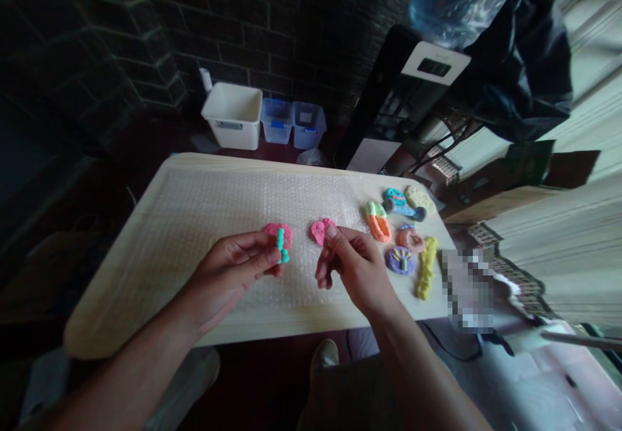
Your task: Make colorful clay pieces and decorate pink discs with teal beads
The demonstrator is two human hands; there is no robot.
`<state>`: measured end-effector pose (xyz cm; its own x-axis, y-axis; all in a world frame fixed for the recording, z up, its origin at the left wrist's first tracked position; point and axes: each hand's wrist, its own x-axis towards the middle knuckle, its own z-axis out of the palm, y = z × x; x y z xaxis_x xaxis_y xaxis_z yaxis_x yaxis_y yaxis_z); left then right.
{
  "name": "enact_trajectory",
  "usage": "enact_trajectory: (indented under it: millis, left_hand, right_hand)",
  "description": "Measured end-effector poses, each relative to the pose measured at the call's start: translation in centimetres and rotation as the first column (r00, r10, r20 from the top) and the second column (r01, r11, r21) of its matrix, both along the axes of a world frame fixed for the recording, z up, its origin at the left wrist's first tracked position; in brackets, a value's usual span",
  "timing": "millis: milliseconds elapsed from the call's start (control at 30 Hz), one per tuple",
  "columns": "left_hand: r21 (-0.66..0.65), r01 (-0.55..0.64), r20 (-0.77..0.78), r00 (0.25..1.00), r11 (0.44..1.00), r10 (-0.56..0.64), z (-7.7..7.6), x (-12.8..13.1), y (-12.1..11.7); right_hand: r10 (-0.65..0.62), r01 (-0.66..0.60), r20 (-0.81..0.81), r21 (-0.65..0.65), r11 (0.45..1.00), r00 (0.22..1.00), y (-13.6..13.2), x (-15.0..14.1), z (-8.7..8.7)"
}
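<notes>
My left hand (233,269) pinches a pink clay piece with a teal strip (278,236) on it, held just above the bubble wrap (233,210) on the wooden board (146,191). My right hand (352,262) pinches a second pink clay piece (321,230) between thumb and fingers. The two pieces sit close together, a small gap between them.
Several coloured clay shapes lie at the board's right end: an orange-green loop (378,220), a teal piece (399,203), a purple disc (400,260), a yellow-green strip (426,267). A white bin (234,115) and blue boxes (291,123) stand on the floor behind. A water dispenser (413,87) rises at the back right.
</notes>
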<state>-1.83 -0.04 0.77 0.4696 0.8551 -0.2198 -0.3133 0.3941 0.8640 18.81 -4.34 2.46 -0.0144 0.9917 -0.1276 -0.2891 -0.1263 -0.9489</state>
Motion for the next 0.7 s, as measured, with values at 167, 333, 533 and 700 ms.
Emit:
enact_trajectory:
  millis: [167,333,533,700]
  left_hand:
    - [-0.021,0.014,0.039,0.999,1.000,-0.013,0.0,0.2,-0.7]
    - [-0.049,-0.046,0.131,0.990,0.998,0.052,0.0,0.1,-0.5]
    - [-0.060,-0.067,0.207,0.975,0.996,0.078,0.2,0.1,0.0]
    - [-0.072,-0.061,0.211,0.975,0.995,0.075,0.3,0.1,0.0]
  right_hand:
    - [-0.108,0.092,0.118,0.132,0.987,0.987,0.2,-0.3,0.7]
    - [-0.073,0.055,0.149,0.119,0.991,0.986,0.7,-0.7,0.3]
    - [-0.034,0.018,0.149,0.109,0.994,0.988,0.9,-1.6,1.2]
    - [-0.048,0.032,0.166,0.099,0.995,0.985,0.8,-2.1,1.9]
